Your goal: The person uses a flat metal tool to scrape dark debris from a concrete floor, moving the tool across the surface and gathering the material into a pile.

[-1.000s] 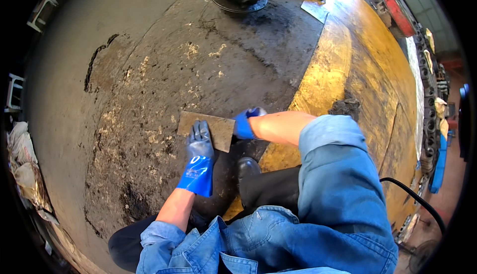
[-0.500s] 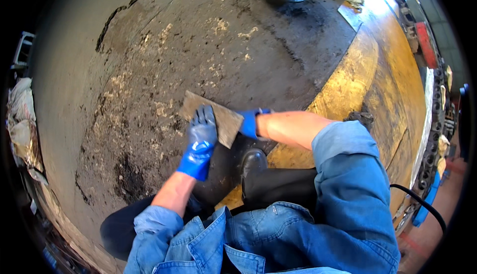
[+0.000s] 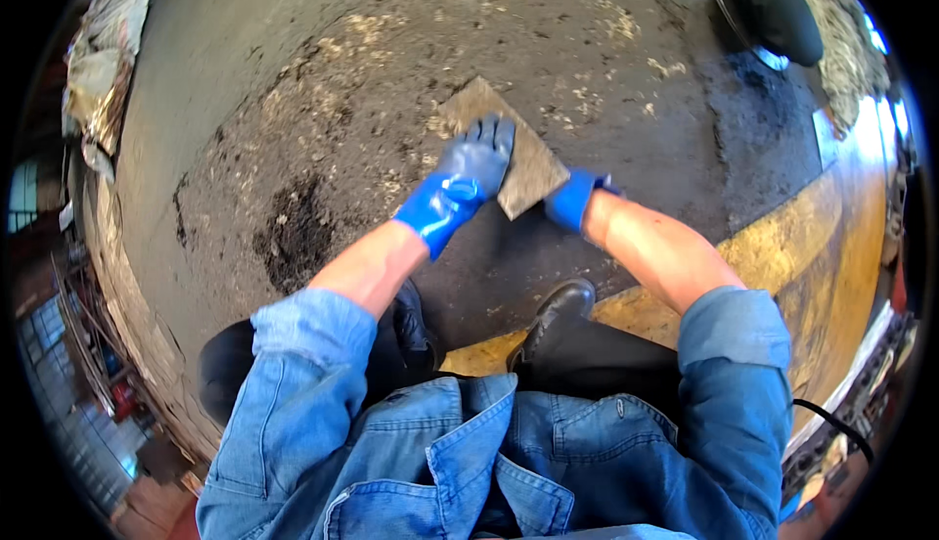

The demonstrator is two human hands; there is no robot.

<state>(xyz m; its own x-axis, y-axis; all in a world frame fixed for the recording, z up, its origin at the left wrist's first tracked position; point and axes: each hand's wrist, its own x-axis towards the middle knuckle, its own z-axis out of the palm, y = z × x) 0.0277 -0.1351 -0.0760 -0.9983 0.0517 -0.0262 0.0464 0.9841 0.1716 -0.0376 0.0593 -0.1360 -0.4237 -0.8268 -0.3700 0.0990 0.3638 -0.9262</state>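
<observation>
A flat rectangular grey-brown board point(image 3: 533, 168) lies slantwise low over the dark, crumbly surface in front of me. My left hand point(image 3: 476, 160), in a blue rubber glove, rests against its left side, with the fingers stretched out flat over the face; the thumb is hidden. At the board's right-hand corner is my right hand point(image 3: 572, 198), gloved the same way and closed on that end. Its fingers are mostly out of sight behind the board. Dark loose material point(image 3: 303, 232) with pale crumbs lies left of the board.
A black rounded object on a metal rim point(image 3: 773, 12) stands at the far right, beside a shaggy grey bundle point(image 3: 843, 46). Yellowish, worn sheeting point(image 3: 782, 227) borders the dark surface on the right. A pale crumpled sack point(image 3: 106, 51) lies far left. My boots point(image 3: 562, 310) are close below the board.
My view has swung round and shifted. Both hands and the board have moved forward, away from my body, and my arms reach out further. The hands keep their places on the board.
</observation>
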